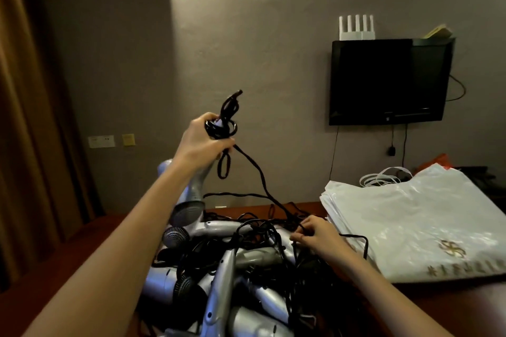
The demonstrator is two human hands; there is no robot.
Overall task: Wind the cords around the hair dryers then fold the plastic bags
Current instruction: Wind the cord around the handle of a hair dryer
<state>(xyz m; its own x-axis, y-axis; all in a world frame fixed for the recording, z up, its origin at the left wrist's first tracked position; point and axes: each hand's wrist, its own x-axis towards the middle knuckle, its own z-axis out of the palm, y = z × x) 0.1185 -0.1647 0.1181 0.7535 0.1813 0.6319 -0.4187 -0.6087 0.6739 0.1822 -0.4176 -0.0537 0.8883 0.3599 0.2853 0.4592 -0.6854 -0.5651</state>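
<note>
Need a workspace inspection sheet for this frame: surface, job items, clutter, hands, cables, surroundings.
Surface: dark wooden table, largely covered.
Job's things: pile of silver hair dryers with tangled black cords; one raised hair dryer; stack of white plastic bags lying flat at right.
Clutter: orange item behind the bags, too hidden to identify.
Grippers: left hand grips the raised dryer's handle, with cord loops wound on it; right hand pinches a cord at the pile.
Cables: raised dryer's cord runs down to the right hand; wires hang below the TV.
Surroundings: grey wall, router on the TV, brown curtain, wall switches.
</note>
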